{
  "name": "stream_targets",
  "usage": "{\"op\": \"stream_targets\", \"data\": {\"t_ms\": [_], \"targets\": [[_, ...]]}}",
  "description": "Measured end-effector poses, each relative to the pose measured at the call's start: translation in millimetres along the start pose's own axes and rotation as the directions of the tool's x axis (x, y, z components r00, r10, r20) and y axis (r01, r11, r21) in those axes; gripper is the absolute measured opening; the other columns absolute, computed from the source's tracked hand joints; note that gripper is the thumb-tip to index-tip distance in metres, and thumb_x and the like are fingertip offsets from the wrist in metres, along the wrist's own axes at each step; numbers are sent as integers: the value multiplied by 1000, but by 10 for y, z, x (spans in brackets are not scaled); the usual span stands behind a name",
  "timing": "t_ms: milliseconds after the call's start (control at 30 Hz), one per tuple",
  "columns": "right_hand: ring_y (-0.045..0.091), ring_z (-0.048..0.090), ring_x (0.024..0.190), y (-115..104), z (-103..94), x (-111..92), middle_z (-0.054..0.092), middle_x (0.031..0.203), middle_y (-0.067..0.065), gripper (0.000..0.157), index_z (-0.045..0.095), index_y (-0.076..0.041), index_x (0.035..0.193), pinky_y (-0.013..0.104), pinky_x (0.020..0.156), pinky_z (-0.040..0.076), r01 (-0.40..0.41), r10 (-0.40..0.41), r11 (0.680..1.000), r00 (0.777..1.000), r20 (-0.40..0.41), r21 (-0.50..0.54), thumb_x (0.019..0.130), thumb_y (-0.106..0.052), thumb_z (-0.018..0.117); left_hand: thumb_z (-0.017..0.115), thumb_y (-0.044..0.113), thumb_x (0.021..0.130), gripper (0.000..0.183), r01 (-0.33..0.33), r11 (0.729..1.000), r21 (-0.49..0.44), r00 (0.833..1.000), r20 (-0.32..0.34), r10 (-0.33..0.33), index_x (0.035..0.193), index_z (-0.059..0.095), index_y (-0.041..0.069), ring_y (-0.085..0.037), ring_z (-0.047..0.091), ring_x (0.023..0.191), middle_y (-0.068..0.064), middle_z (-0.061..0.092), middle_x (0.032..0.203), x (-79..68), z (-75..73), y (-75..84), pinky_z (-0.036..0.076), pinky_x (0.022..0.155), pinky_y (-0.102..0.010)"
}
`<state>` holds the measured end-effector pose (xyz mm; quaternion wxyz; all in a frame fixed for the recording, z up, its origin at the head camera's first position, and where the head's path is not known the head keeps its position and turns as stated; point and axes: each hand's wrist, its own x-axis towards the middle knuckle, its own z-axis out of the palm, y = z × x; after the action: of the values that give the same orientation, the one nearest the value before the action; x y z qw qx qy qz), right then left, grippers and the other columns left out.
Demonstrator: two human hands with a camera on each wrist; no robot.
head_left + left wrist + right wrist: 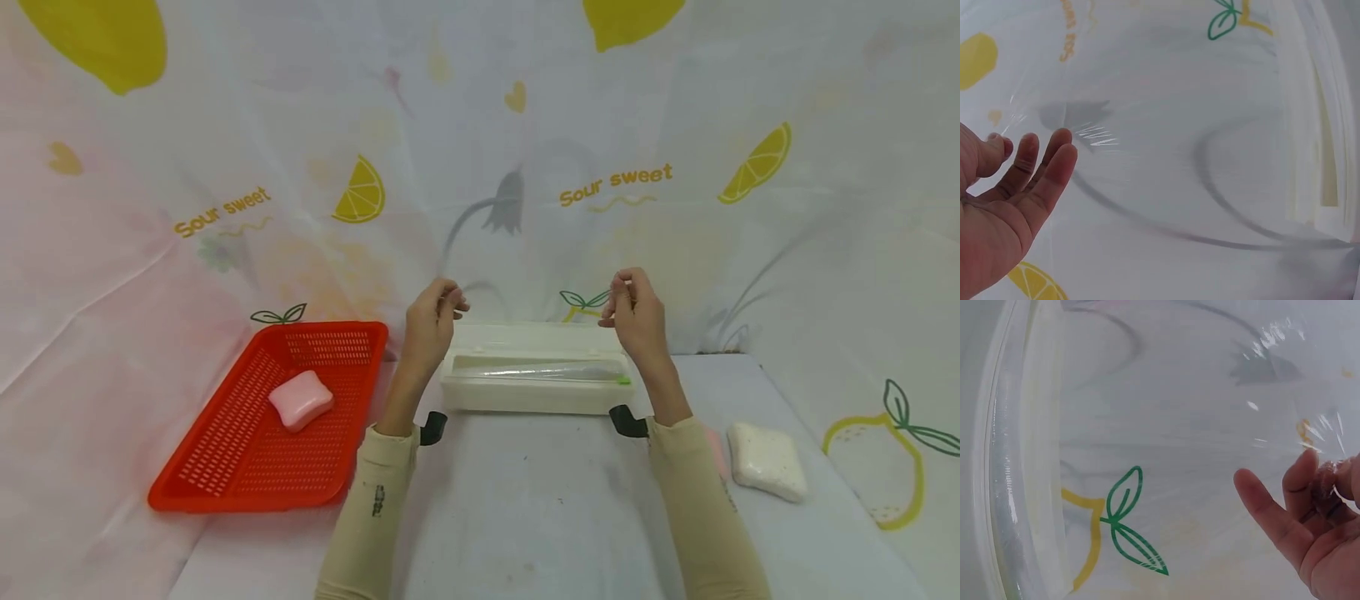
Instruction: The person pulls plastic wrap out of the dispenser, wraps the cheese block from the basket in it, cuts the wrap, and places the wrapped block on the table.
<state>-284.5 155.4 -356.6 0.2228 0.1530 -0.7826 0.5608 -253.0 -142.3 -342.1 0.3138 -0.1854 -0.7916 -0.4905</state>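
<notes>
A clear sheet of plastic wrap (1272, 419) rises from the white wrap dispenser box (536, 398) and stretches between both hands; glints and creases show on it in the wrist views. My left hand (431, 323) pinches its upper left part, above the box's left end. Over the right end, my right hand (637, 312) pinches the other side, with film bunched between thumb and fingers (1300, 481). The box lies with its lid raised at the back, showing the roll (540, 371) inside and a small green piece (624, 380) at the right.
To the left stands a red perforated basket (247, 502) with a pink soap-like block (302, 400) in it. At right, a white block (767, 460) lies on the white table (517, 517), beside a pink one partly hidden by the sleeve. A lemon-print cloth (480, 125) hangs behind.
</notes>
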Motion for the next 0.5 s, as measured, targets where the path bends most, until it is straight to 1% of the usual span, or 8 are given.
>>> {"op": "stream_targets", "data": {"t_ms": [100,167,267,333,400,500], "targets": [[24,60,67,-111,-42,-33,53,78,20,20,49,-4,112,28,62,57,14,-13,999,1000,-11,40,106,-22,42,56,8,100,14,-40,999,-21,999,-10,40,99,59,-5,-27,67,80,-16,63,87,19,-2,54,56,77,-37],[25,59,66,-235,-76,-67,52,78,22,19,49,-2,110,28,61,56,32,-31,997,999,-14,64,106,-19,42,57,7,99,13,-68,997,-24,997,-22,68,97,59,-6,-26,67,81,-15,62,87,28,-5,100,55,79,-35],[25,58,65,-398,-116,-105,50,78,23,20,48,1,109,28,61,56,48,-46,994,999,-22,97,106,-18,42,57,3,98,9,-114,993,-23,992,-59,113,96,60,-5,-25,66,81,-15,62,86,46,-18,167,55,79,-34],[22,58,65,-466,-139,-120,50,77,20,20,48,1,109,26,62,56,59,-56,993,998,-39,104,105,-18,43,58,0,97,6,-149,988,-25,985,-88,146,95,61,-4,-25,66,81,-15,63,86,65,-31,211,55,79,-35],[19,57,64,-476,-154,-118,50,77,17,20,48,1,108,26,62,56,80,-74,991,995,-61,109,105,-19,44,58,-2,96,5,-188,982,-27,977,-113,183,95,62,-4,-25,66,80,-15,64,85,80,-51,257,55,79,-36],[17,57,63,-497,-181,-105,49,76,15,20,48,3,107,25,62,56,145,-135,982,987,-88,118,105,-17,45,57,-2,96,6,-251,967,-34,960,-135,244,96,62,-4,-26,66,81,-16,65,86,103,-83,348,55,79,-37]]}}
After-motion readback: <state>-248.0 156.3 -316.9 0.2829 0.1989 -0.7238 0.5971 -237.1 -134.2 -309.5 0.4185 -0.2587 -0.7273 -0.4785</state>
